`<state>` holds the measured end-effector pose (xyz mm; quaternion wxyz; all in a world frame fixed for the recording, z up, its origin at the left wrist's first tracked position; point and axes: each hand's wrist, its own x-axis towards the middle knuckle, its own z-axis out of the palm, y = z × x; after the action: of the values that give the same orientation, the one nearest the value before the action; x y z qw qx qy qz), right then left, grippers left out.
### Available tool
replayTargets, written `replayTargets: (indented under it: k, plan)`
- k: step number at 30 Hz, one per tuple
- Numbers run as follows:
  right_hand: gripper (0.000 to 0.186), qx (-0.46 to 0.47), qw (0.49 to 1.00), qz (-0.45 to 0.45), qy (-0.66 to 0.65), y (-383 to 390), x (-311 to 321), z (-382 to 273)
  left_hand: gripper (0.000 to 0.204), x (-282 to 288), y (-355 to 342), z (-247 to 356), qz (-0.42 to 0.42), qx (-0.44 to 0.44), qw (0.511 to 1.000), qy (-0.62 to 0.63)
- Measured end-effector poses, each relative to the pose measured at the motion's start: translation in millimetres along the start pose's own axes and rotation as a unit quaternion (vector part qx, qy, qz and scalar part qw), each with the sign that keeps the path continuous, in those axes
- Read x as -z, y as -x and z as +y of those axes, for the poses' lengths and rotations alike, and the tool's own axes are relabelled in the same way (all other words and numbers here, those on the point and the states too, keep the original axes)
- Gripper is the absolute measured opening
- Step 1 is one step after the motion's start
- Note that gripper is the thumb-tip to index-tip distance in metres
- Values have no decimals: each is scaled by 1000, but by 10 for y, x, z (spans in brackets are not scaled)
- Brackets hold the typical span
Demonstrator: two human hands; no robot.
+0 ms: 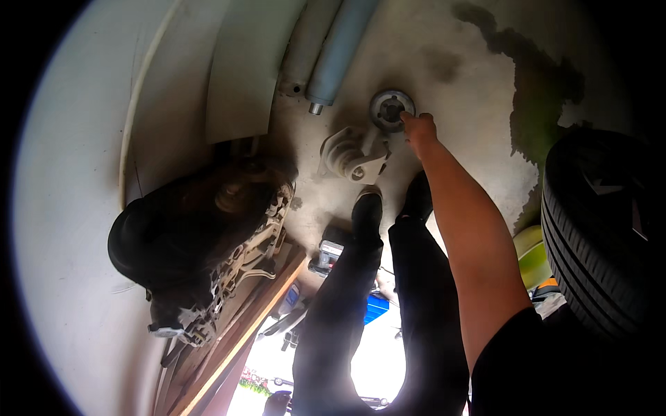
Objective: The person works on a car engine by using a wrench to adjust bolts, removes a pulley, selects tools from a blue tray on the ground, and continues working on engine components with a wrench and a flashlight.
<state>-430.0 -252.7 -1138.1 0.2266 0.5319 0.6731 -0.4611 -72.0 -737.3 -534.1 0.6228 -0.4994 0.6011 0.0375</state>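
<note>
My right hand (420, 129) reaches down to the floor, its fingers curled at the right edge of a round grey metal disc (378, 104). The disc has a dark centre with openings around it. Just below it on the floor lies a pale metal bracket-like part (347, 158) with a stepped round hub. My left hand is out of sight.
Left stands a large dark engine-like assembly (187, 222) beside wooden planks (243, 333). Grey-blue cylinders (340, 55) lie at the top. A tyre (576, 236) stands right, near a wet stain (534, 97). A cordless tool battery or case (331, 253) lies behind my feet.
</note>
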Motion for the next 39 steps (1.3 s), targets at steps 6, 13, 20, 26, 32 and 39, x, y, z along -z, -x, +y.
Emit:
replayTargets:
  k: [6, 13, 20, 26, 32, 39]
  plan:
    - [37, 19, 976, -104, -192, 371, 174, -34, 34, -143, -149, -77, -26, 75, 972, 222]
    - [26, -15, 978, -70, -197, 1031, 906, 22, 29, 313, 138, 797, -44, -163, 960, 223]
    - [21, -16, 929, -64, -364, 2493, 2094, 77, 25, 329, 1277, 2816, -7, -427, 882, 200]
    - [23, 0, 905, -40, -423, 4773, 2965, -508, 74, -26, 2700, 3745, 17, -668, 737, 103]
    - [28, 68, 949, -21, -307, 6707, 3947, -1090, 59, 353, 4239, 2854, -209, -672, 707, 74]
    - [63, 291, 907, -11, -304, 8795, 5643, -934, 75, 216, 6080, 1605, -330, -767, 544, -87]
